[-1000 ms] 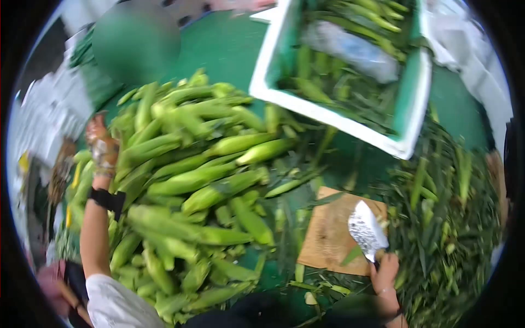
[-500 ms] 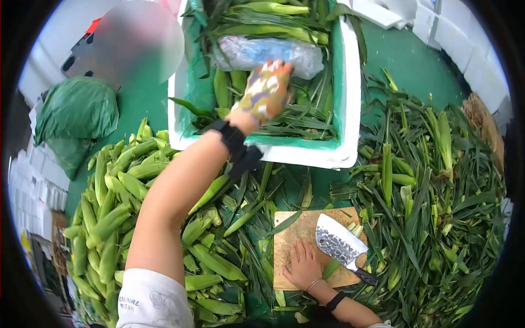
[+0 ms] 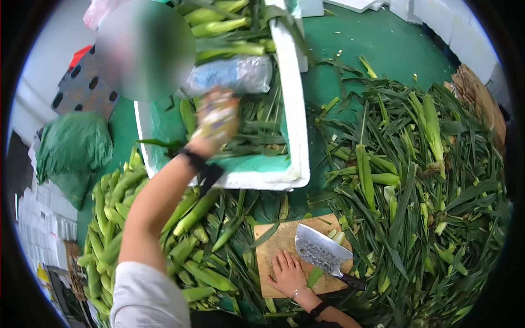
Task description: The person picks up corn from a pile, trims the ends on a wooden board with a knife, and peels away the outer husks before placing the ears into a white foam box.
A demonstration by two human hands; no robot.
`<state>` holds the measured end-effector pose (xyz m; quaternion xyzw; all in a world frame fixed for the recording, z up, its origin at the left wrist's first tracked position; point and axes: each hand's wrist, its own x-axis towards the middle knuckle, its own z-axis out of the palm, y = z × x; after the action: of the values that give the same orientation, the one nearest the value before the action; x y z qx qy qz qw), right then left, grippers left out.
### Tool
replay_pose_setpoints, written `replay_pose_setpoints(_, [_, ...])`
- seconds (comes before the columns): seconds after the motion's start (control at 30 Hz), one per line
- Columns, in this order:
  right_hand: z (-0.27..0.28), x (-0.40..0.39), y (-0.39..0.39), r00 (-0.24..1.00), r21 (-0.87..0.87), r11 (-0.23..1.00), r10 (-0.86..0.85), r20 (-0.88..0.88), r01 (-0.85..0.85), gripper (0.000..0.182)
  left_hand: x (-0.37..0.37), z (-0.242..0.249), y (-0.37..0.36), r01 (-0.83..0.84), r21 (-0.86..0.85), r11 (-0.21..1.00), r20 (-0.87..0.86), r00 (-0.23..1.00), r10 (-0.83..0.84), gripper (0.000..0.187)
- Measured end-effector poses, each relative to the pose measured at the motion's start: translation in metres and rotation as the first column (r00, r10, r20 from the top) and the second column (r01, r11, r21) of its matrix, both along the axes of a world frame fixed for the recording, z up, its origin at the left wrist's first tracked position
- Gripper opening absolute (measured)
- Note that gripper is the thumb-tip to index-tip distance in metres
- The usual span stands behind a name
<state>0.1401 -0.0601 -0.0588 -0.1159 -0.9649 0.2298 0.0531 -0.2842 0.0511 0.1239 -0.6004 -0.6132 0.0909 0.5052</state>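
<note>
My left hand point(image 3: 217, 116), in a camouflage-patterned glove, reaches into a white foam box point(image 3: 298, 136) lined with green plastic. Its fingers are smeared by motion at the lower edge of a clear plastic-wrapped bundle point(image 3: 232, 75), bluish inside. Green corn ears point(image 3: 221, 26) lie in the box beyond the bundle, with leaves below it. My bare right hand point(image 3: 289, 275) rests palm down, fingers stretched, on a wooden cutting board point(image 3: 265, 251). Right of those fingers a cleaver point(image 3: 324, 251) lies on the board, its dark handle over the right edge. Cut green pieces are beside it.
Unhusked corn ears point(image 3: 112, 218) are heaped at the left. A large pile of corn leaves and husks point(image 3: 415, 218) covers the right side. A green sack point(image 3: 74, 147) stands at the far left, and white foam boxes point(image 3: 454, 33) line the upper right.
The view has shifted, so the box sits further left. My left hand has drawn back from over the wrapped bundle to its lower edge. My right hand stays on the board.
</note>
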Motion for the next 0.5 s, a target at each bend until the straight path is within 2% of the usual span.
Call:
replay_pose_setpoints(0.03, [-0.003,-0.001,0.0,1.0,-0.01,1.0,-0.007,0.016,0.007,0.064,0.036,0.057,-0.021,-0.066,-0.054,0.996,0.201,0.977,0.076,0.033])
replay_pose_setpoints(0.07, [-0.003,0.001,-0.003,0.999,-0.024,1.0,0.012,0.037,-0.011,0.064,0.055,0.092,-0.043,-0.145,-0.126,0.981,0.391,0.902,0.183,0.037])
replay_pose_setpoints(0.13, [-0.003,0.0,-0.003,0.999,-0.003,0.999,0.038,0.039,-0.037,0.065,0.055,0.119,-0.096,-0.229,-0.132,0.965,0.589,0.764,0.262,0.036])
replay_pose_setpoints(0.17, [0.001,-0.002,-0.002,0.997,0.026,0.997,0.065,0.047,-0.066,0.066,0.043,0.122,-0.122,-0.28,-0.118,0.953,0.71,0.647,0.278,0.035])
replay_pose_setpoints(0.2, [0.005,-0.003,-0.002,0.994,0.054,0.994,0.093,0.055,-0.096,0.066,0.024,0.121,-0.144,-0.349,-0.128,0.928,0.728,0.603,0.327,0.04])
replay_pose_setpoints(0.27, [0.017,-0.006,0.002,0.994,0.002,0.998,0.06,0.096,-0.061,0.063,-0.023,0.102,-0.172,-0.477,0.073,0.876,0.702,0.648,0.294,0.051])
replay_pose_setpoints(0.3, [0.023,-0.007,0.004,0.993,0.004,0.997,0.076,0.09,-0.076,0.063,-0.055,0.085,-0.179,-0.551,0.144,0.822,0.715,0.632,0.298,0.06])
replay_pose_setpoints(0.33, [0.03,-0.013,0.014,0.992,0.034,0.995,0.088,0.095,-0.092,0.063,-0.079,0.067,-0.176,-0.628,0.232,0.743,0.738,0.612,0.287,0.061])
replay_pose_setpoints(0.4, [0.048,-0.02,0.038,0.969,-0.195,0.961,0.222,0.112,-0.198,0.057,-0.113,0.028,-0.172,-0.742,0.143,0.655,0.958,0.271,0.098,0.055])
replay_pose_setpoints(0.43, [0.078,-0.038,0.058,0.951,-0.439,0.893,0.217,0.222,-0.101,0.044,-0.112,0.024,-0.17,-0.753,0.129,0.645,0.969,0.233,0.078,0.055])
replay_pose_setpoints(0.5, [0.151,-0.079,0.088,0.988,-0.263,0.954,0.153,0.001,-0.147,0.03,-0.102,0.036,-0.172,-0.754,0.088,0.651,0.929,0.298,0.219,0.051])
